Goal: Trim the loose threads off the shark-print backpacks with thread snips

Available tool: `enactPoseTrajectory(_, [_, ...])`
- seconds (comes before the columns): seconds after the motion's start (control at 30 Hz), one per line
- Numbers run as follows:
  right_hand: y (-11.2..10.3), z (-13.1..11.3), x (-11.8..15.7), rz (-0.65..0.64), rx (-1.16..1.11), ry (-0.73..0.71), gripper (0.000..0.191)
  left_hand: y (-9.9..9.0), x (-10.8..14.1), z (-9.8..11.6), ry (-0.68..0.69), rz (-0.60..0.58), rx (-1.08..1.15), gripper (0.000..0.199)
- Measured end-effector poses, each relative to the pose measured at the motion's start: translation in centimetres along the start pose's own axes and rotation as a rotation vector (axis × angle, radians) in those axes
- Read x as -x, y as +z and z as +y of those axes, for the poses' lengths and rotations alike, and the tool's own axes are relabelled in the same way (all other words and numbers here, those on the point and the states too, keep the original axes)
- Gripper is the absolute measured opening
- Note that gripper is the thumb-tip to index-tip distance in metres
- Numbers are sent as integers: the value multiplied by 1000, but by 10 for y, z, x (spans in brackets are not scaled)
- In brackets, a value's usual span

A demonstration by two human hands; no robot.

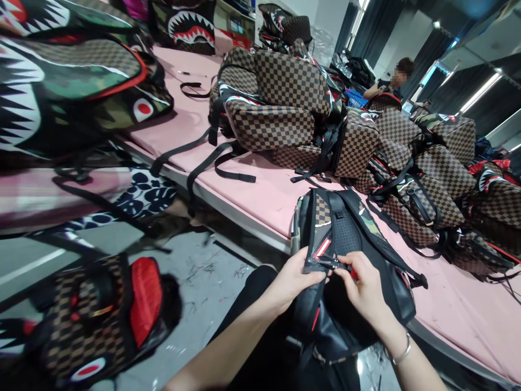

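A black backpack (345, 233) with checkered and camouflage parts rests on my lap against the table edge, its straps and mesh back panel facing me. My left hand (291, 282) grips the shoulder strap (323, 217) at its left side, thumb pressed on it beside a red and white stripe. Close by on the right, my right hand (362, 282) pinches at the same strap area with thumb and forefinger, near a small dark fitting. Something red shows under those fingers. What exactly lies in the right fingertips is too small to make out.
Checkered backpacks (277, 127) are heaped along the pink table (264, 201), loose straps hanging over its edge. A shark-mouth camouflage bag (81, 98) is at left; below it another bag (89, 320) with red lining. A person (393, 81) is in the background.
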State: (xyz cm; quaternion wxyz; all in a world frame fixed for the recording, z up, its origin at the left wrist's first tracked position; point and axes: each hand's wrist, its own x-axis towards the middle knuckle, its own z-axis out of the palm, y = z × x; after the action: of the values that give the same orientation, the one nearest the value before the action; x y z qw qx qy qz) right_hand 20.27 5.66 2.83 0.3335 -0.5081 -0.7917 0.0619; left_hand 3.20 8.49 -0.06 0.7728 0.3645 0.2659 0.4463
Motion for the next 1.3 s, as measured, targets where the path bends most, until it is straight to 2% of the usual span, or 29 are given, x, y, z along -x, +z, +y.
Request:
enactPoseTrajectory(0.13, [7,-5,10,65,136,-24,14,7,-1,-1,0,41,-21,41])
enactPoseTrajectory(0.3, [14,-7,21,145,227,-29,12,11,-3,-4,4,38,-40,42])
enactPoseTrajectory(0.53, [11,-6,23,145,184,23,12,15,-4,-7,7,87,-142,40])
enactPoseTrajectory(0.77, [9,-10,18,106,196,52,15,13,-6,-13,24,79,-202,45])
enactPoseTrajectory(0.9, [13,-11,16,124,6,155,13,11,-5,-18,39,94,-236,43])
enactPoseTrajectory(1.0, [15,-10,15,199,-296,371,12,11,-4,-21,103,224,-253,54])
enactPoseTrajectory(1.1, [10,-5,19,257,-587,574,20,8,-4,-24,176,314,-259,67])
enactPoseTrajectory(1.13, [7,-2,22,246,-667,611,23,5,-4,-25,184,327,-289,62])
enactPoseTrajectory(1.2, [-2,6,32,192,-745,634,26,-9,-4,-26,156,387,-396,40])
enactPoseTrajectory(1.23, [-7,11,37,155,-733,631,26,-20,-5,-25,130,454,-440,29])
enactPoseTrajectory(1.3, [-21,25,51,106,-642,622,20,-50,-6,-24,48,619,-419,23])
